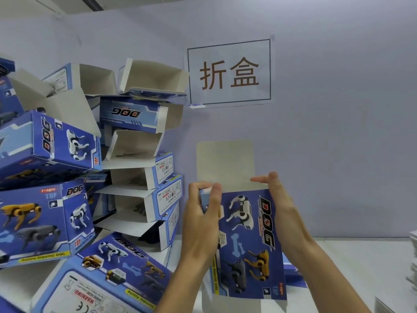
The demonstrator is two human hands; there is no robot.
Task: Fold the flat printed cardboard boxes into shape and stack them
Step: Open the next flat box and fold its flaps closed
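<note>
I hold a blue printed cardboard box (246, 245) with robot-dog pictures upright in front of me. Its plain lid flap (225, 163) stands up at the top. My left hand (200, 213) grips the box's upper left corner, fingers curled over a side flap. My right hand (277, 199) holds the upper right edge, fingers reaching across the top opening. To the left rises a leaning stack of folded boxes (144, 172), several with open ends facing me.
More folded boxes (45, 213) pile at the far left and lower left. A white table (361, 263) runs under everything. A paper sign (229, 72) hangs on the wall. Flat stacks (413, 263) lie at the right edge.
</note>
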